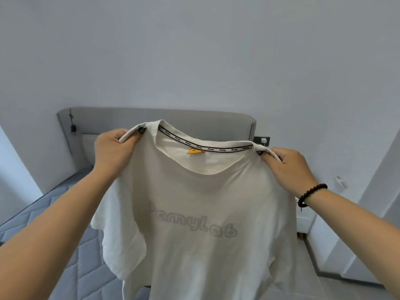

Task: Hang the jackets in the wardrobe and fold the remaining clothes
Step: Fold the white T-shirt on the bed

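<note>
Holding a white T-shirt (201, 213) up by its 2 shoulders above the bed (65, 224), the left hand (112, 152) and right hand (290, 169) have fingers pinched on the fabric. Folding seems underway; next, lay it flat.

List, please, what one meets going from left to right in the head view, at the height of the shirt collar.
Grey headboard → left hand → yellow neck label → right hand → black bead bracelet. Both hands hold up the white T-shirt by its shoulders.
</note>
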